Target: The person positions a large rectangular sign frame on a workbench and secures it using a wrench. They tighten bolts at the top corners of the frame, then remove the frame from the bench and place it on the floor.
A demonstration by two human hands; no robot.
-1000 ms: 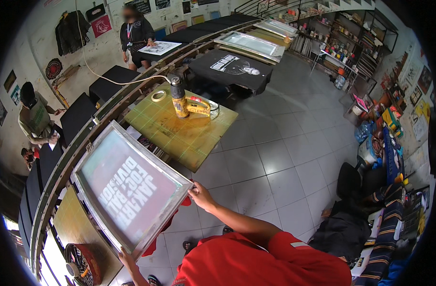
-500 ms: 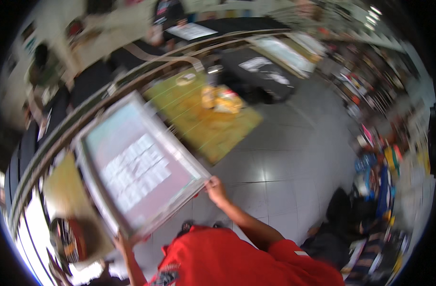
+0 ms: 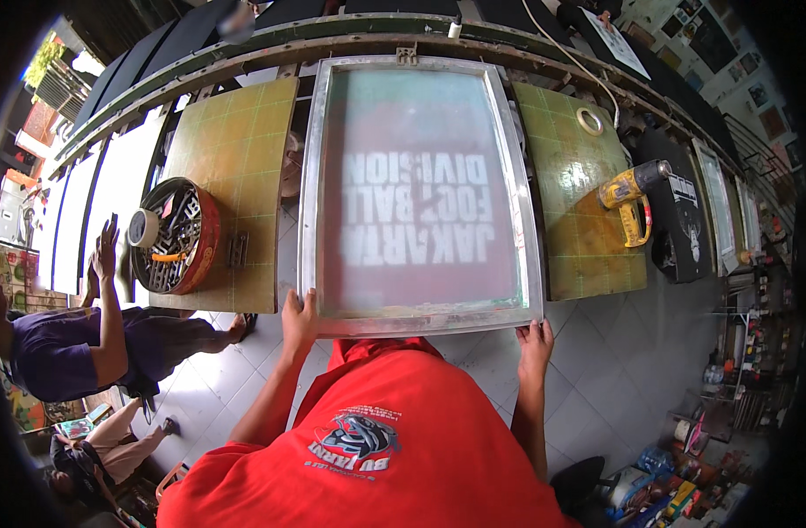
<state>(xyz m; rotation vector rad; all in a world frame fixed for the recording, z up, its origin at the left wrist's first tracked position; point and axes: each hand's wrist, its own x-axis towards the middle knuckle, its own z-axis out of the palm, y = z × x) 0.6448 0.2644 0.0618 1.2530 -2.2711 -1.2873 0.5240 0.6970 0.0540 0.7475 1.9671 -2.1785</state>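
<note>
A silkscreen frame [image 3: 420,324] with pale, translucent mesh and block lettering lies lengthwise in front of me, its far end at the rail and a small metal hinge [image 3: 406,57]. My left hand [image 3: 299,319] grips its near left corner, thumb on top. At the near right corner my right hand [image 3: 535,345] has its fingers closed on the edge. Yellowish boards flank the frame: a left board [image 3: 244,132] and a right board [image 3: 574,238].
On the left board stand a round tin [image 3: 196,251] of metal hardware and a white tape roll [image 3: 144,227]. The right board carries a yellow heat gun [image 3: 630,192] and a tape ring [image 3: 589,121]. Another person [image 3: 68,348] is at left; clutter [image 3: 676,480] fills the lower right.
The view has turned left, and the frame, tilted at the left before, now lies straight ahead at the rail. Both hands still hold its near corners.
</note>
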